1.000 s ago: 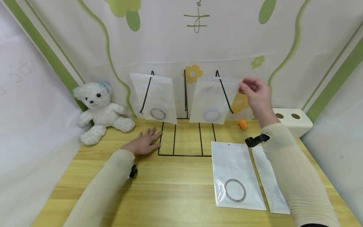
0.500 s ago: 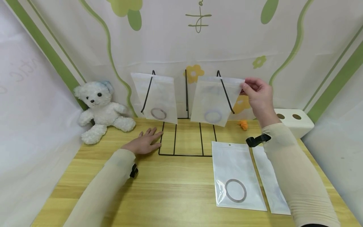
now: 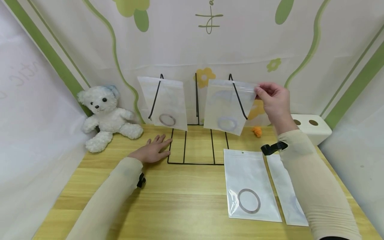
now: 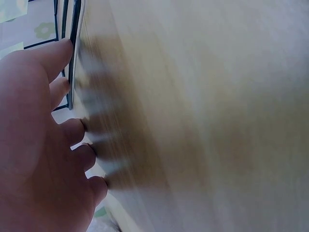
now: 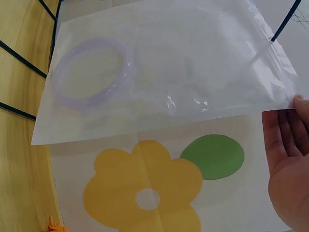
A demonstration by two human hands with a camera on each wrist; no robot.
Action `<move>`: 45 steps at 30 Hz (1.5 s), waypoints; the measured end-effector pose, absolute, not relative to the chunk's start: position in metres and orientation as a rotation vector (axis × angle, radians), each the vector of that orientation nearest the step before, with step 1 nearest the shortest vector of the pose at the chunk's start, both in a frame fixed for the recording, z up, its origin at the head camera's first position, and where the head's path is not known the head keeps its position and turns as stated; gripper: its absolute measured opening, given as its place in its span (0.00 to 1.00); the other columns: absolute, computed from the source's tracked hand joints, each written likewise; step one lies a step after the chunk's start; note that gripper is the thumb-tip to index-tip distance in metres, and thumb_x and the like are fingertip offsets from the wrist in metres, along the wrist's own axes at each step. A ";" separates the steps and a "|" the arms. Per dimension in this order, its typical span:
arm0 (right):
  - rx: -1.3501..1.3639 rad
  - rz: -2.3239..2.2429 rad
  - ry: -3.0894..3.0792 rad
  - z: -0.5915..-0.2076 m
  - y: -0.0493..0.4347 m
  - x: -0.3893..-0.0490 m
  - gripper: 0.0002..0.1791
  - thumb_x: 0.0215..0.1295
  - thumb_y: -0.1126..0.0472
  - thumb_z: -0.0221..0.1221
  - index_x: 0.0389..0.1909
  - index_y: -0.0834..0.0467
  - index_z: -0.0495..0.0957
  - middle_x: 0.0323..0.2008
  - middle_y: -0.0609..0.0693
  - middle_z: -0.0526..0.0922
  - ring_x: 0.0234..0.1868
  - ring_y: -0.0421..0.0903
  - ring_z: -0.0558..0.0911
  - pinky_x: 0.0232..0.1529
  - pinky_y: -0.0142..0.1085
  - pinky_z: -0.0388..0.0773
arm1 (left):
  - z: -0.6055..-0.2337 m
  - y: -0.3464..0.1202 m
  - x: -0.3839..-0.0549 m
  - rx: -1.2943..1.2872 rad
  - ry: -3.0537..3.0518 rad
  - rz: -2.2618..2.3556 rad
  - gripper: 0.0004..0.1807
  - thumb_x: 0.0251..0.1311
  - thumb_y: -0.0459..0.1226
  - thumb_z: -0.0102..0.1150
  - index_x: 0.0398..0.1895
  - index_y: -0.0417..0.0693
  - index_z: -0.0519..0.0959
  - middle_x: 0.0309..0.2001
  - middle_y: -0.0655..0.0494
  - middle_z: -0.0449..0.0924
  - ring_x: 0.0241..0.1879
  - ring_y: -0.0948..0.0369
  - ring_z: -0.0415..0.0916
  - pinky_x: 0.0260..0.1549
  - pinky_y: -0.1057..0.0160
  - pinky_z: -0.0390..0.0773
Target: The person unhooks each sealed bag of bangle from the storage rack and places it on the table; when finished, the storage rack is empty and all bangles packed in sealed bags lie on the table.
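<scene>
A clear zip bag (image 3: 220,103) with a pale purple bangle (image 5: 128,60) inside hangs on the right hook of a black wire display rack (image 3: 195,163). My right hand (image 3: 276,101) pinches the bag's upper right corner between thumb and fingers. The hook's arm runs down in front of the bag. On the left hook hangs a similar bag (image 3: 168,103) with a brownish bangle. My left hand (image 3: 151,152) rests on the table with fingers spread, its tips at the left side of the rack's base; the left wrist view shows the thumb and fingertips close to the wire.
Another bagged bangle (image 3: 246,170) lies on the table at the front right, with a further bag (image 3: 285,190) partly under my right forearm. A white teddy bear (image 3: 105,116) sits at left. An orange bit (image 3: 257,131) and a white holed box (image 3: 315,131) are at back right.
The right-hand bag has shifted slightly right on its hook and turned a little, with its corner still in my right hand. My left hand stays in place.
</scene>
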State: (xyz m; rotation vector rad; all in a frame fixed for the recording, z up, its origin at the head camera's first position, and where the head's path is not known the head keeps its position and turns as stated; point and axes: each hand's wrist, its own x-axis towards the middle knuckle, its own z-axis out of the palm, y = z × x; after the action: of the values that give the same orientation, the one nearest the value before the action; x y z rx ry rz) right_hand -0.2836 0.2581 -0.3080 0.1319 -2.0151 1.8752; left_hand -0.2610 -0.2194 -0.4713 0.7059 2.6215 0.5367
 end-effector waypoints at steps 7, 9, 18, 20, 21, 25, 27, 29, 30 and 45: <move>0.187 1.811 -2.002 -0.307 0.258 -0.281 0.11 0.71 0.63 0.71 0.47 0.67 0.87 0.35 0.42 0.90 0.33 0.37 0.89 0.43 0.25 0.87 | -0.464 -0.214 -0.258 0.684 2.625 0.490 0.39 0.85 0.56 0.46 0.90 0.55 0.51 0.89 0.35 0.37 0.87 0.33 0.33 0.81 0.23 0.35; 0.207 1.776 -2.007 -0.307 0.259 -0.280 0.09 0.71 0.63 0.71 0.46 0.65 0.87 0.34 0.41 0.90 0.33 0.37 0.89 0.42 0.24 0.87 | -0.464 -0.214 -0.258 0.690 2.622 0.512 0.39 0.84 0.56 0.46 0.90 0.54 0.51 0.88 0.34 0.37 0.87 0.32 0.33 0.80 0.23 0.35; 0.225 1.623 -2.049 -0.311 0.262 -0.269 0.06 0.72 0.62 0.71 0.45 0.60 0.90 0.35 0.40 0.89 0.34 0.37 0.88 0.42 0.25 0.87 | -0.484 -0.226 -0.270 0.736 2.600 0.604 0.43 0.80 0.65 0.46 0.90 0.60 0.52 0.88 0.32 0.36 0.86 0.30 0.31 0.78 0.21 0.30; 0.225 1.603 -2.053 -0.312 0.262 -0.266 0.07 0.72 0.62 0.71 0.45 0.61 0.89 0.35 0.39 0.89 0.34 0.37 0.88 0.42 0.24 0.87 | -0.482 -0.224 -0.268 0.720 2.610 0.587 0.42 0.81 0.64 0.46 0.90 0.59 0.53 0.88 0.33 0.37 0.86 0.30 0.33 0.78 0.21 0.32; 0.222 1.592 -2.056 -0.312 0.262 -0.264 0.07 0.72 0.62 0.71 0.45 0.61 0.89 0.35 0.39 0.89 0.34 0.36 0.88 0.41 0.24 0.87 | -0.481 -0.223 -0.267 0.715 2.617 0.570 0.42 0.82 0.63 0.46 0.90 0.59 0.53 0.88 0.33 0.37 0.86 0.30 0.33 0.79 0.21 0.33; 0.231 1.598 -2.028 -0.314 0.262 -0.257 0.06 0.71 0.64 0.71 0.45 0.62 0.90 0.35 0.39 0.90 0.33 0.36 0.88 0.41 0.24 0.87 | -0.467 -0.217 -0.259 0.680 2.634 0.491 0.39 0.84 0.57 0.46 0.90 0.55 0.52 0.89 0.35 0.37 0.87 0.33 0.34 0.81 0.24 0.35; 0.253 1.624 -1.995 -0.315 0.262 -0.255 0.06 0.70 0.66 0.71 0.44 0.63 0.90 0.35 0.40 0.90 0.33 0.37 0.88 0.40 0.24 0.87 | -0.464 -0.215 -0.258 0.678 2.629 0.478 0.39 0.85 0.55 0.46 0.90 0.55 0.51 0.89 0.35 0.37 0.87 0.33 0.34 0.81 0.24 0.34; 0.281 1.647 -1.964 -0.315 0.262 -0.252 0.06 0.70 0.67 0.71 0.44 0.64 0.90 0.35 0.42 0.91 0.32 0.37 0.88 0.40 0.24 0.87 | -0.464 -0.216 -0.259 0.680 2.620 0.498 0.39 0.84 0.57 0.46 0.90 0.56 0.51 0.89 0.35 0.36 0.87 0.33 0.33 0.81 0.24 0.33; 0.294 1.657 -1.949 -0.316 0.262 -0.251 0.05 0.69 0.68 0.71 0.43 0.65 0.90 0.34 0.42 0.91 0.32 0.37 0.88 0.39 0.24 0.87 | -0.470 -0.219 -0.262 0.698 2.618 0.529 0.40 0.84 0.59 0.46 0.90 0.57 0.51 0.89 0.35 0.36 0.87 0.33 0.32 0.80 0.24 0.32; 0.414 1.735 -1.809 -0.323 0.262 -0.229 0.04 0.67 0.75 0.70 0.40 0.73 0.87 0.30 0.47 0.91 0.28 0.38 0.88 0.34 0.26 0.87 | -0.465 -0.214 -0.259 0.673 2.634 0.471 0.39 0.85 0.56 0.46 0.90 0.55 0.51 0.89 0.35 0.37 0.87 0.34 0.33 0.81 0.24 0.34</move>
State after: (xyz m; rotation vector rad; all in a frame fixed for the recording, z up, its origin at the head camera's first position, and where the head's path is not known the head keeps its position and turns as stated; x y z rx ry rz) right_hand -0.2287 0.2618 -0.3228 0.4140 -1.8088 1.7347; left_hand -0.2586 -0.2144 -0.4648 0.6728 2.6338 0.4708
